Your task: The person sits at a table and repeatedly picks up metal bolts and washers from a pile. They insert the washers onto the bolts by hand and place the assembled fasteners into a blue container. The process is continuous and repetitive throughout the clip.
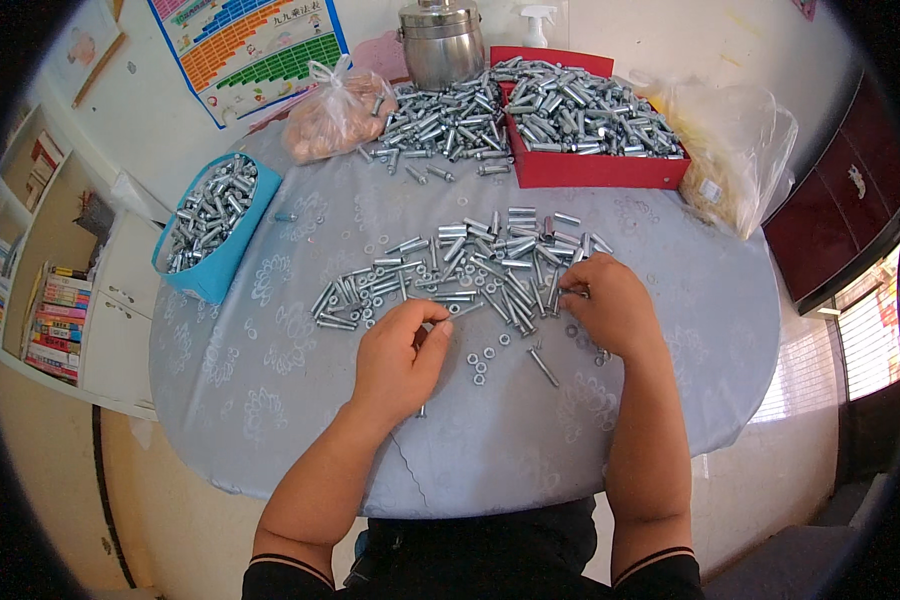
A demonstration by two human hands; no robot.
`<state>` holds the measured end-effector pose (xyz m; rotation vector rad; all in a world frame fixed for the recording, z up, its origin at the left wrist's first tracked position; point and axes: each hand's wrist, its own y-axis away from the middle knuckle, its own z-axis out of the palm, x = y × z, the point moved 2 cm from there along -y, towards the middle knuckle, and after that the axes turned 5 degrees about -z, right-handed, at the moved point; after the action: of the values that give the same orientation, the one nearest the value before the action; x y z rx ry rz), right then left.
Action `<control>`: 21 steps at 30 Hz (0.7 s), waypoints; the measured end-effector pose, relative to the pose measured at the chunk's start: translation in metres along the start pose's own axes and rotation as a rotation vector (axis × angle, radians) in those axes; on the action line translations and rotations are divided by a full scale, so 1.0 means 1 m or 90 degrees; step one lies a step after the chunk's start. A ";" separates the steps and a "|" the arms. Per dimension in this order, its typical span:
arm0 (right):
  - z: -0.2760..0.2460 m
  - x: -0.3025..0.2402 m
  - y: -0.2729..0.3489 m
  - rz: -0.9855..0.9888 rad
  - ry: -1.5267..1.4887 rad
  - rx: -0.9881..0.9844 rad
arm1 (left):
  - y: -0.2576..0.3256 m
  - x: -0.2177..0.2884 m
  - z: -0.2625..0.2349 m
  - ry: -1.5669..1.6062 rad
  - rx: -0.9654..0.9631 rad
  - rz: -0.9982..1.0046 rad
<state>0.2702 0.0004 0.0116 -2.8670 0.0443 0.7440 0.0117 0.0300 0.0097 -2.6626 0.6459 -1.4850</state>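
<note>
My left hand (395, 355) is closed in a pinch, with a slim metal bolt (467, 311) sticking out past the fingertips toward the middle of the table. At the right edge of the loose pile, my right hand (610, 305) has its fingers pressed together; what they grip is mostly hidden. Between and beyond both hands spreads a pile of silver sleeve anchor bolts (518, 263), mixed with small nuts and washers (375, 290). Several nuts (480, 367) lie on the near side, beside a single bolt (543, 367). Another bolt end (421, 411) shows beside my left wrist.
A grey patterned cloth (300, 400) covers the round table. A blue container (220, 275) of anchors stands left; a red box (600, 172) heaped with anchors sits at the back. Nearby are more anchors (440, 125), plastic bags (740, 150) and a steel pot (442, 50).
</note>
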 end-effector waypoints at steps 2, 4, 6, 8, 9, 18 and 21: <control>-0.009 -0.013 0.000 -0.101 -0.150 0.020 | 0.000 -0.007 -0.001 0.049 0.014 0.004; -0.006 -0.027 0.002 -0.028 -0.372 -0.039 | 0.001 -0.013 -0.001 0.089 0.016 0.006; -0.001 -0.037 0.002 0.020 -0.545 -0.104 | 0.001 -0.015 -0.003 0.092 0.034 0.023; 0.005 -0.043 0.001 0.040 -0.670 -0.171 | 0.001 -0.017 -0.005 0.100 0.048 0.025; 0.008 -0.044 0.001 0.035 -0.675 -0.156 | 0.001 -0.015 -0.005 0.107 0.051 0.020; 0.021 -0.052 0.000 -0.050 -0.516 -0.071 | 0.001 -0.009 -0.007 0.053 0.044 0.064; 0.023 -0.051 0.001 -0.084 -0.477 -0.061 | 0.001 -0.009 -0.006 0.047 0.045 0.074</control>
<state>0.2146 0.0028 0.0167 -2.4451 -0.2795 1.7539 0.0022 0.0340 0.0055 -2.4830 0.7246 -1.5519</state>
